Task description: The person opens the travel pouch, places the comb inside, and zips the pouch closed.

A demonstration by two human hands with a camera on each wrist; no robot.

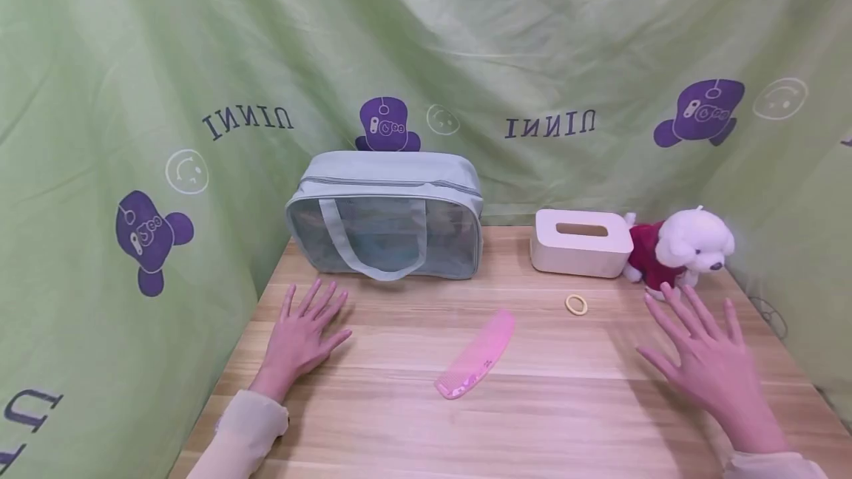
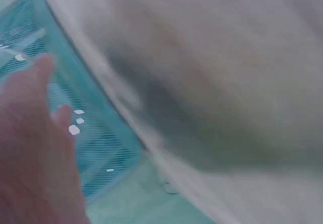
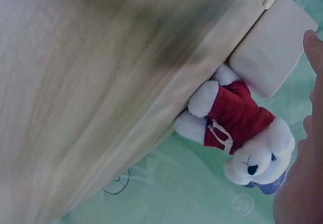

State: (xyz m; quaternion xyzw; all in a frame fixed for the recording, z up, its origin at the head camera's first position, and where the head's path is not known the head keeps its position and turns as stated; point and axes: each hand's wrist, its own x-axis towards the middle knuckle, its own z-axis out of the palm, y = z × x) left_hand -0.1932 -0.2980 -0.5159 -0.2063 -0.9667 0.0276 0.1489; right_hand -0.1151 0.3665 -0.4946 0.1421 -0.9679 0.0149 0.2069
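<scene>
1. At the left side of the wooden table (image 1: 386, 420), here is the left hand (image 1: 302, 337), fingers fanned out and nothing between them, just in front of the clear-panelled bag (image 1: 386, 231). Whether the palm meets the wood, I cannot tell.

2. Over on the right, the right hand (image 1: 715, 361) matches it: fingers spread, no pinch at all, fingertips near the plush dog (image 1: 692, 239) in its red shirt (image 1: 644, 246). Both hands free, folks!

3. The bag stands upright at the back, near the green curtain (image 1: 426, 21). It looks light and floppy, its clear side probably a touch slippery; the hanging handle (image 1: 336, 231) seems the surest hold.

4. Back right sits the dog, beside the white tissue box (image 1: 582, 250). Soft and light, I'd judge, and hard to harm; a squeeze round the clothed body should do (the right wrist view shows a neat white drawstring bow there).

5. That box looks stiff and smooth, so a grip across its narrow width would suit it, rather than fingers in the top slot.

6. Centre stage, the pink comb (image 1: 478, 353) lies flat and slantwise, well apart from either hand. Thin, stiff, likely slick, and its teeth may snap under force; pinch the patterned spine.

7. And in front of the box, a small yellow ring (image 1: 576, 305) lies flat: nearly weightless by the look of it, one for two fingertips at the rim.
</scene>
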